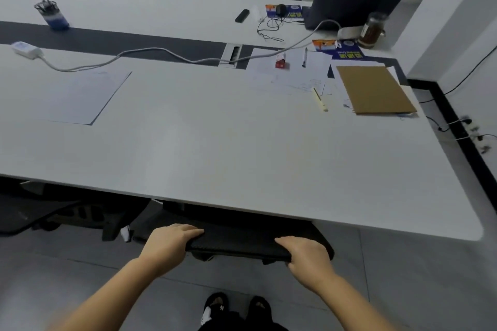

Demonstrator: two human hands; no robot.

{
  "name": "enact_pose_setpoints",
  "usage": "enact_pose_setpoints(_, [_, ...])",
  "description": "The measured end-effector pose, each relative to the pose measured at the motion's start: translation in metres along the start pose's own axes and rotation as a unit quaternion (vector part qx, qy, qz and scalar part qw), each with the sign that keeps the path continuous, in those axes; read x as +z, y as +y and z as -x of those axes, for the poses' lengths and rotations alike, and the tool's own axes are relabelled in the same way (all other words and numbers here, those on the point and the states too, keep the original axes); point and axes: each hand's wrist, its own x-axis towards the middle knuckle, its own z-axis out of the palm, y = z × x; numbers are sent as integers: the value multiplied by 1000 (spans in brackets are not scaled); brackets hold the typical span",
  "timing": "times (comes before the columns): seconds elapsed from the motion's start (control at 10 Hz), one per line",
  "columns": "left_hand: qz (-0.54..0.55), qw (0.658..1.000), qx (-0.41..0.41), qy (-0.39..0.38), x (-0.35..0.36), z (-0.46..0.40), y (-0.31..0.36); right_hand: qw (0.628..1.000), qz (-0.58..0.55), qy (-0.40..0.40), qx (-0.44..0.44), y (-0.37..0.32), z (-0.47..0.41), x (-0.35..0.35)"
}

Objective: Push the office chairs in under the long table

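Gripping the top edge of the black mesh office chair (236, 246), the left hand (168, 246) and right hand (306, 256) curl over its backrest; its seat sits under the long white table (215, 142).

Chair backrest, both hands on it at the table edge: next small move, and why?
Probably keep pushing straight forward a bit. The left hand and right hand grip the top of the chair backrest, which sits just outside the near edge of the long table; the seat looks already under it.
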Motion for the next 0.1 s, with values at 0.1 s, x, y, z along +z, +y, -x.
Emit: enact_pose_setpoints(0.1, [-3,999,40,28,-1,11,-4,993,-38,-108,-8,-11,22,-34])
